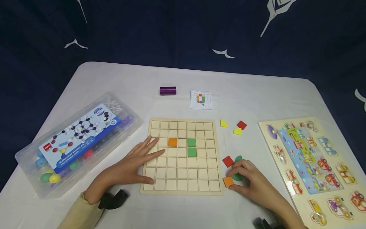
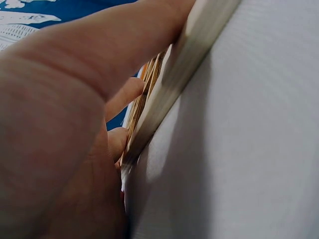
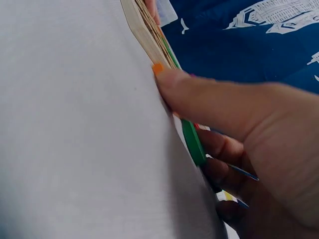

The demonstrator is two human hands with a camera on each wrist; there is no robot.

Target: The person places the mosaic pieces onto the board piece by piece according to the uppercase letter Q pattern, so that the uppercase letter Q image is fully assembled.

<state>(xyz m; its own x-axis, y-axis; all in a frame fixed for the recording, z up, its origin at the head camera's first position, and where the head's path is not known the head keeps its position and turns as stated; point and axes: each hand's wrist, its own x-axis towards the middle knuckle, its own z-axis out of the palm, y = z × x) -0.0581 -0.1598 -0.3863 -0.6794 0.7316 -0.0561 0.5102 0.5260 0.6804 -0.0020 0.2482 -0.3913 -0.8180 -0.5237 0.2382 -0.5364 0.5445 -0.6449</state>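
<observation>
A wooden grid board (image 1: 181, 188) lies in the middle of the table, holding one orange square tile (image 1: 172, 142) and two green square tiles (image 1: 192, 147). My left hand (image 1: 128, 167) rests with spread fingers on the board's left side, its thumb at the lower left edge. Just off the board's lower right edge, my right hand (image 1: 251, 183) pinches another orange square tile (image 1: 228, 182) between thumb and finger. Under its fingers are green curved pieces (image 1: 237, 177), partly hidden. Close by lies a red square tile (image 1: 228, 161).
Two yellow quarter-round pieces (image 1: 224, 123) and a red tile (image 1: 241, 125) lie right of the board. Behind it are a pattern card (image 1: 201, 100) and a purple cylinder (image 1: 167, 91). A molecular model kit box (image 1: 80, 136) stands left, a picture puzzle board (image 1: 311, 168) right.
</observation>
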